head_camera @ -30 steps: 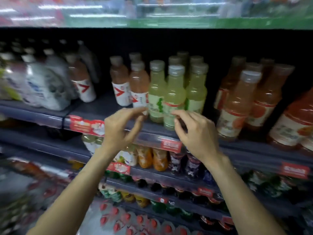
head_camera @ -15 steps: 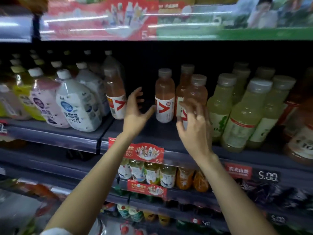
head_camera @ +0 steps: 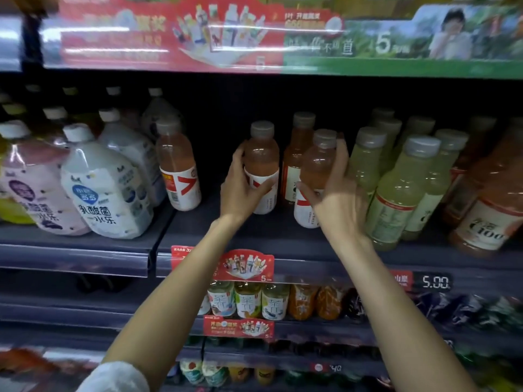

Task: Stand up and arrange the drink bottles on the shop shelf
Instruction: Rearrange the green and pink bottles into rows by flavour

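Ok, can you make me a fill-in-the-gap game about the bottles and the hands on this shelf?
1. The left hand grips a bottle of ____ drink.
2. The right hand grips another pink bottle just left of the ____ bottles.
3. The price tag reads ____.
4. The big white bottle has a ____ cap.

Missing words: pink; green; 5.00; white
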Demonstrator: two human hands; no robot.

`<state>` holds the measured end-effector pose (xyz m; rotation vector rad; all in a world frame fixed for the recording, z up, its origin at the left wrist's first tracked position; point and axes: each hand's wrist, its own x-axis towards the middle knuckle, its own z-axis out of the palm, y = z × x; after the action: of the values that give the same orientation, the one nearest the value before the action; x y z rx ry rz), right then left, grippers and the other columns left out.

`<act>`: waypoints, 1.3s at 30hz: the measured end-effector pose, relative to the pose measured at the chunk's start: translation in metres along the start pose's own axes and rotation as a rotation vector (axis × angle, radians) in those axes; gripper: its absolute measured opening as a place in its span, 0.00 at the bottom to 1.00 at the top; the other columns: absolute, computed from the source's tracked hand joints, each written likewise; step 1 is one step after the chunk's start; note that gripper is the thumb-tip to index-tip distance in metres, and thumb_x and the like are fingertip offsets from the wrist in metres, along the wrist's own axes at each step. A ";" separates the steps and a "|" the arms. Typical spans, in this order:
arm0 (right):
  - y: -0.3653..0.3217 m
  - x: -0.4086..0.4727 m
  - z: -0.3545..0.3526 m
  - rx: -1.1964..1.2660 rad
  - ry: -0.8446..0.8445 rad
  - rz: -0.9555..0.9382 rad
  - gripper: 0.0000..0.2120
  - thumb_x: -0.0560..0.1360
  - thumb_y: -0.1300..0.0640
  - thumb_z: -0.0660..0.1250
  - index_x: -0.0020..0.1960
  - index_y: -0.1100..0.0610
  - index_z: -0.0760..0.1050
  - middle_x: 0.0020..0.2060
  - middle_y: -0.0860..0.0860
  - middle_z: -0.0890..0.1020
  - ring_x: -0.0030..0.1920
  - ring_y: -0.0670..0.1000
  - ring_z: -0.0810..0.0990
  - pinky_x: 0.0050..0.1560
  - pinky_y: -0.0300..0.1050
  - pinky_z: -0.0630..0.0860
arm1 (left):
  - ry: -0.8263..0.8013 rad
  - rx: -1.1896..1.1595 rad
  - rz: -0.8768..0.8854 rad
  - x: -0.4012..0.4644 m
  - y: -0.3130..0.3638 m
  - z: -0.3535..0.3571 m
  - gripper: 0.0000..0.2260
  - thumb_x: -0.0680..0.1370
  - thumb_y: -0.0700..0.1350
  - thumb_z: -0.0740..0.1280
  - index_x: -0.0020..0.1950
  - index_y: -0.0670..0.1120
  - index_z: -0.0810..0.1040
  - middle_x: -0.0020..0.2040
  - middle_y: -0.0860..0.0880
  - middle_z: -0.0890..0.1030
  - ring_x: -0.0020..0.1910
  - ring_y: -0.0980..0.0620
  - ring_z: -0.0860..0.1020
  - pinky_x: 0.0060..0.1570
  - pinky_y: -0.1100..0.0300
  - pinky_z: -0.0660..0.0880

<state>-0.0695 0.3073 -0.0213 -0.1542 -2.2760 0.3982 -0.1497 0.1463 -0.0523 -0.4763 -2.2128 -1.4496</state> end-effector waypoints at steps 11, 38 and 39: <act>-0.023 0.002 0.012 0.158 0.021 -0.061 0.35 0.59 0.52 0.79 0.61 0.63 0.71 0.57 0.61 0.72 0.55 0.61 0.72 0.53 0.50 0.71 | 0.095 -0.039 0.002 -0.031 -0.012 -0.050 0.39 0.70 0.52 0.76 0.76 0.53 0.59 0.66 0.54 0.75 0.63 0.64 0.72 0.57 0.64 0.74; -0.081 -0.055 0.044 0.850 -0.249 0.175 0.52 0.66 0.58 0.78 0.77 0.48 0.44 0.71 0.51 0.67 0.68 0.48 0.69 0.64 0.39 0.68 | 0.229 0.028 -0.012 -0.018 -0.059 -0.099 0.46 0.71 0.38 0.73 0.78 0.51 0.46 0.77 0.49 0.57 0.75 0.53 0.59 0.73 0.50 0.60; -0.084 -0.053 0.047 0.856 -0.253 0.191 0.53 0.66 0.58 0.78 0.77 0.49 0.45 0.70 0.52 0.69 0.67 0.49 0.71 0.63 0.39 0.68 | 0.221 -0.055 -0.025 -0.023 -0.059 -0.099 0.46 0.71 0.39 0.74 0.77 0.53 0.46 0.77 0.49 0.58 0.75 0.54 0.60 0.74 0.51 0.60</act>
<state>-0.0676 0.2045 -0.0598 0.1289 -2.1292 1.5106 -0.1425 0.0313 -0.0754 -0.2908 -2.0165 -1.5018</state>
